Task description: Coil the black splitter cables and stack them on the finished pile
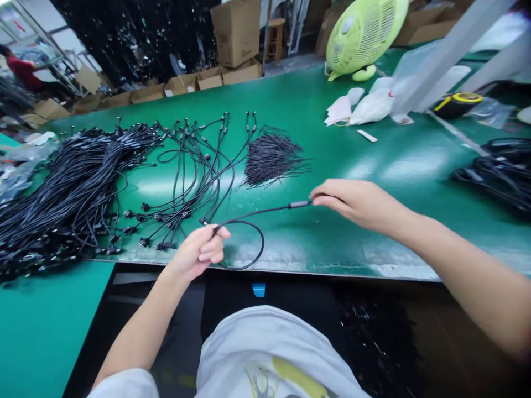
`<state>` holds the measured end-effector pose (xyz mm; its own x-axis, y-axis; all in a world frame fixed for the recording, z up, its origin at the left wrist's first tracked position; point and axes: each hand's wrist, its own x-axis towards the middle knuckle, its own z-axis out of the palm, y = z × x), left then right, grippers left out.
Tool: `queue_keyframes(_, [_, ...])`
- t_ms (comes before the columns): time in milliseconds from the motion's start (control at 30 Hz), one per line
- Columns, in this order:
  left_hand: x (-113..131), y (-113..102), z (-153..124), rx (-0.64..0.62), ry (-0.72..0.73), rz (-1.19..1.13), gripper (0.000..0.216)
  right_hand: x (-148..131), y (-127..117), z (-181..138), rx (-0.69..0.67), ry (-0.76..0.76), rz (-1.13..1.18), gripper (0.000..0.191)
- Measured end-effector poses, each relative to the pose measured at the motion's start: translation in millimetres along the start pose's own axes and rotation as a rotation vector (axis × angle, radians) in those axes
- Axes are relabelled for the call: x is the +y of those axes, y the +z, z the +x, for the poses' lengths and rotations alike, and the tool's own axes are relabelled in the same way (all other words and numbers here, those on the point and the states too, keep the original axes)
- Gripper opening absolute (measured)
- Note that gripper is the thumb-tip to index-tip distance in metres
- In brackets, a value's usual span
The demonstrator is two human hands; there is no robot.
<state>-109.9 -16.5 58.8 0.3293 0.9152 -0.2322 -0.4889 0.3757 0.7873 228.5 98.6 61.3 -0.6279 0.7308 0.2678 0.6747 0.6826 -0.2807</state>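
Observation:
A black cable [262,243] is stretched between my two hands above the front of the green table. My left hand [201,249] is closed round it, and a loop of the cable hangs to the right of those fingers. At the other end my right hand [348,200] pinches the cable just past a grey sleeve [299,204]; the tip is hidden by the fingers. Behind my left hand lie several loose black cables [199,166] with plugs. A heap of thin black ties [271,156] rests beyond the taut cable.
A large pile of black cables [99,166] covers the table's left side. More black cable [498,171] lies at the right. Farther back stand a green fan [365,36], plastic bags [371,108], a tape measure [458,104] and cardboard boxes [236,33]. A person [27,72] sits far left.

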Motion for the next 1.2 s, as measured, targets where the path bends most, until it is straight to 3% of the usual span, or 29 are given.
queue_keyframes(100, [21.3,-6.7,-4.9,0.159,0.239,-0.253,0.028,-3.7,18.6,-22.0,-0.004,-0.059,0.039,0.033])
queue_keyframes(167, [25.3,-4.5,-2.0,0.23,0.367,-0.247,0.029,-25.2,28.7,-33.0,0.071,-0.146,-0.063,0.029])
queue_keyframes(267, [9.7,8.1,10.5,0.291,0.428,0.094,0.026,-73.2,31.1,-41.1,0.068,-0.339,-0.131,0.026])
queue_keyframes(367, [-18.8,26.9,19.2,0.149,0.343,0.546,0.027,-113.0,20.5,-33.5,-0.077,-0.466,0.005,0.031])
queue_keyframes(433, [-32.6,36.3,18.8,-0.007,0.26,0.738,0.03,-122.1,14.1,-20.4,-0.068,-0.4,0.082,0.029])
queue_keyframes(500, [-38.2,39.9,16.4,-0.081,0.204,0.77,0.031,-117.6,14.1,-6.9,0.016,-0.247,0.18,0.024])
queue_keyframes(567, [-38.4,39.8,15.6,-0.075,0.184,0.622,0.031,-107.7,22.6,2.2,0.149,-0.063,0.353,0.021])
queue_keyframes(633, [-38.7,40.6,17.2,-0.035,0.201,0.394,0.031,-101.3,38.2,6.1,0.236,0.086,0.609,0.029])
queue_keyframes(767, [-55.4,50.3,24.5,-0.006,0.146,0.155,0.042,-108.4,67.9,5.9,0.232,0.392,1.207,0.04])
queue_keyframes(833, [-70.4,54.3,27.5,0.0,0.093,0.099,0.048,-115.8,71.3,5.3,0.296,0.516,1.413,0.042])
queue_keyframes(900, [-83.3,54.3,29.1,0.048,0.125,0.073,0.048,-122.3,67.8,4.5,0.273,0.553,1.618,0.041])
queue_keyframes(1033, [-90.9,46.7,27.7,0.02,0.145,0.326,0.043,-135.6,63.4,-1.4,0.125,0.599,1.839,0.037])
queue_keyframes(1133, [-83.9,43.4,23.8,-0.07,0.078,0.653,0.045,-146.8,72.7,-9.2,0.104,0.612,1.684,0.044])
queue_keyframes(1200, [-77.6,43.2,21.5,-0.132,0.018,0.837,0.048,-151.5,80.5,-13.5,0.152,0.589,1.603,0.039])
